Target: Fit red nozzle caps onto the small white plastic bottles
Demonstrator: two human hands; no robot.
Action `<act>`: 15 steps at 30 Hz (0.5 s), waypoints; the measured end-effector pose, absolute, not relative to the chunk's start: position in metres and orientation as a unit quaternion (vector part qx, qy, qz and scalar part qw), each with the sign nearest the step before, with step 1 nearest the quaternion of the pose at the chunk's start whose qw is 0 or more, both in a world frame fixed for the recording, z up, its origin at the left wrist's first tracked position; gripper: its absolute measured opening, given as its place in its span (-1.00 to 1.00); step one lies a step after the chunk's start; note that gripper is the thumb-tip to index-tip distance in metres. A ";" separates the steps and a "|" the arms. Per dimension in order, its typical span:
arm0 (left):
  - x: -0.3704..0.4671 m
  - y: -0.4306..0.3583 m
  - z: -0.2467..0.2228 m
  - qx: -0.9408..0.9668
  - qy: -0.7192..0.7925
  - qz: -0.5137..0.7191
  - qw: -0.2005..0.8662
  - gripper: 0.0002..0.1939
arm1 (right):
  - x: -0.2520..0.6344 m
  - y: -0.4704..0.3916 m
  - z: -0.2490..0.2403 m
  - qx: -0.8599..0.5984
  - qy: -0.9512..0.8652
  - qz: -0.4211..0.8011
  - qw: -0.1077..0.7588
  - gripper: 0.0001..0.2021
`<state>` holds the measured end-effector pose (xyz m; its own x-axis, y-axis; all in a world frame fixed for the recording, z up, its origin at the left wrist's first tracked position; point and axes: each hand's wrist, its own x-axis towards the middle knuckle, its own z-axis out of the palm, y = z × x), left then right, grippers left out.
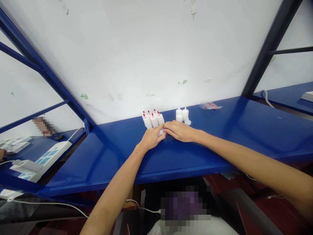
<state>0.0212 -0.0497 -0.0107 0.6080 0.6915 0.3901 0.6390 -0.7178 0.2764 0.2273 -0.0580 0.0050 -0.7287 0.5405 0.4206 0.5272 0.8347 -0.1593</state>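
Observation:
My left hand (pixel 152 138) is closed around a small white squeeze bottle (pixel 161 132), mostly hidden by the fingers. My right hand (pixel 180 131) comes in from the right with its fingers bent together, their tips meeting the left hand at that bottle. What the right fingertips pinch is hidden. Just behind the left hand stands a tight group of several white bottles with red tips (pixel 153 120). Beyond the right hand are white bottles with bare nozzles (pixel 185 113), and a round white piece (pixel 187 122) lies beside them.
A clear plastic bag with red pieces (pixel 210 105) lies at the back of the blue table (pixel 117 153), against the white wall. Blue frame posts (pixel 56 81) rise on the left. At far left a power strip (pixel 46 160) lies on a neighbouring table, near another person's hand (pixel 2 154).

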 end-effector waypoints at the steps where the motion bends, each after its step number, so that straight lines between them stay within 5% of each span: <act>1: 0.022 -0.050 -0.011 0.896 0.368 0.243 0.053 -0.76 | 0.227 -0.058 0.005 -0.282 -0.930 0.018 0.234 -0.68; 8: 0.018 -0.050 -0.006 0.892 0.386 0.236 -0.009 -0.65 | 0.237 -0.054 0.014 -0.351 -0.886 0.123 0.277 -0.62; 15: 0.016 -0.049 -0.006 0.886 0.410 0.214 -0.008 -0.66 | 0.264 -0.044 0.022 -0.427 -0.888 0.109 0.132 -0.82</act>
